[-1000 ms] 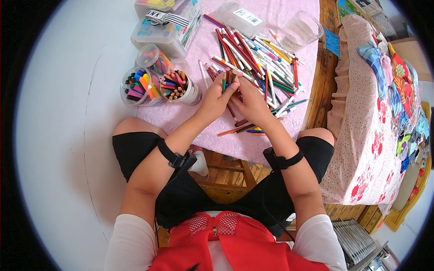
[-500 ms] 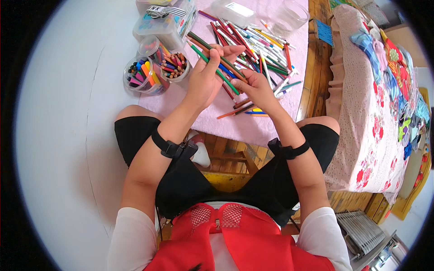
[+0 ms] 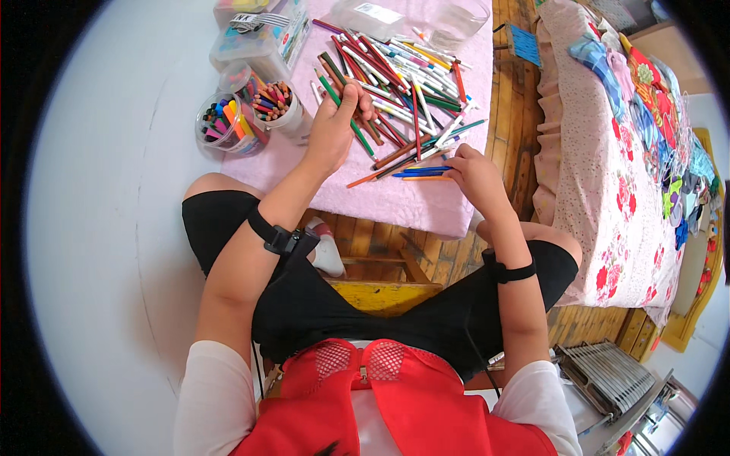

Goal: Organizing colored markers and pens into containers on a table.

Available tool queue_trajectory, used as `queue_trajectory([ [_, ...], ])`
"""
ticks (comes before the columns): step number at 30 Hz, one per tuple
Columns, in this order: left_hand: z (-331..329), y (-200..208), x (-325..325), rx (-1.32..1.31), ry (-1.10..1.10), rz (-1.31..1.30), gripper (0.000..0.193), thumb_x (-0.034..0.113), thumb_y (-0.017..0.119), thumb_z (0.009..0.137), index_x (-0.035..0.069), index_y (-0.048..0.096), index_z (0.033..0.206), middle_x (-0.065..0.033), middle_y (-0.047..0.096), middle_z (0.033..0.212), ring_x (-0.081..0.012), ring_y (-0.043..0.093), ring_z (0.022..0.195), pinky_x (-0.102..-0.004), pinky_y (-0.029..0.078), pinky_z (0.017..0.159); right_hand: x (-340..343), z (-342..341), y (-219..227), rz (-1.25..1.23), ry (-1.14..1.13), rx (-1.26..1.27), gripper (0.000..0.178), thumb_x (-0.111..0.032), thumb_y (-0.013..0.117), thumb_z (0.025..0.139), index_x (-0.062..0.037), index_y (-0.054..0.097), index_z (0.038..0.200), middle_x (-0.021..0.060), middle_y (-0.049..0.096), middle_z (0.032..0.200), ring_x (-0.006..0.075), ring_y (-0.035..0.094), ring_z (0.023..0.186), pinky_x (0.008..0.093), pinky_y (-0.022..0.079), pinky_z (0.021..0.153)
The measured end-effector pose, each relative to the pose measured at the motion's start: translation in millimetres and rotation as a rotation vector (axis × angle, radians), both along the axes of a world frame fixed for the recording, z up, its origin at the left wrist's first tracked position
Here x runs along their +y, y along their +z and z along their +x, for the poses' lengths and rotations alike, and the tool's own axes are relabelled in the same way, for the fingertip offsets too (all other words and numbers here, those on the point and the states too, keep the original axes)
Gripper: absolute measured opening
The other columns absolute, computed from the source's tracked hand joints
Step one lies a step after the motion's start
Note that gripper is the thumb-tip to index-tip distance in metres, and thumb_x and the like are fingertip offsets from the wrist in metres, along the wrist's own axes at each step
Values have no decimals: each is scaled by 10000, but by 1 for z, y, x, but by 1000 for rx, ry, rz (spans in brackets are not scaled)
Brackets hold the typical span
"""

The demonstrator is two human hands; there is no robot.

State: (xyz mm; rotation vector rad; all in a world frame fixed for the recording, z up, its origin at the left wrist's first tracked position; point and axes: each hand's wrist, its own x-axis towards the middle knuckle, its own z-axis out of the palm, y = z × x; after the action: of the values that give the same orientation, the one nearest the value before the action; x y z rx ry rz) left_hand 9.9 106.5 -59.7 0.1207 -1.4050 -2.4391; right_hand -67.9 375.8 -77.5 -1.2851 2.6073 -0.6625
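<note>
The left hand is closed around a small bunch of coloured pencils, green and brown ones, whose ends stick out beyond the knuckles toward the far left. The right hand rests at the near right edge of the pile with its fingers curled onto a few pens, a blue one and an orange one lying flat and pointing left; it touches them, but I cannot tell whether it truly grips them. Both hands work over a pink cloth covering a low table, where a loose heap of pencils and markers spreads across the far half. To the left of the heap stand two clear cups, one filled with bright markers and the other packed with pencils standing upright. Farther off lies a clear plastic box. A bed with a floral cover runs along the right, across a strip of wooden floor.
</note>
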Motion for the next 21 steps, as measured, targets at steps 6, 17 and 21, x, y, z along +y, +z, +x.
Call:
queue_trajectory([
  [6, -6, -3, 2, -33, -98, 2, 242, 320, 443, 1066, 84, 493, 1062, -13, 480, 838, -125, 461, 775, -313, 433, 801, -14, 7, 2, -298, -72, 38, 154, -156, 722, 837, -58, 696, 952, 100, 622, 846, 297, 627, 784, 393, 507, 680],
  [17, -2, 2, 3, -48, -259, 13, 433, 354, 444, 1060, 8, 471, 1318, -21, 551, 871, -120, 558, 861, -283, 473, 837, -105, 19, -3, -549, -119, -762, 219, -184, 718, 904, -2, 670, 1016, 54, 678, 749, 95, 606, 605, 272, 488, 568],
  [21, -1, 7, -9, -71, -242, -5, 473, 326, 435, 1068, -7, 431, 1403, -52, 630, 974, -139, 614, 937, -288, 501, 855, -120, 16, -4, -586, -153, -815, 172, -153, 701, 913, 3, 682, 982, 51, 656, 685, 91, 589, 530, 262, 501, 516],
])
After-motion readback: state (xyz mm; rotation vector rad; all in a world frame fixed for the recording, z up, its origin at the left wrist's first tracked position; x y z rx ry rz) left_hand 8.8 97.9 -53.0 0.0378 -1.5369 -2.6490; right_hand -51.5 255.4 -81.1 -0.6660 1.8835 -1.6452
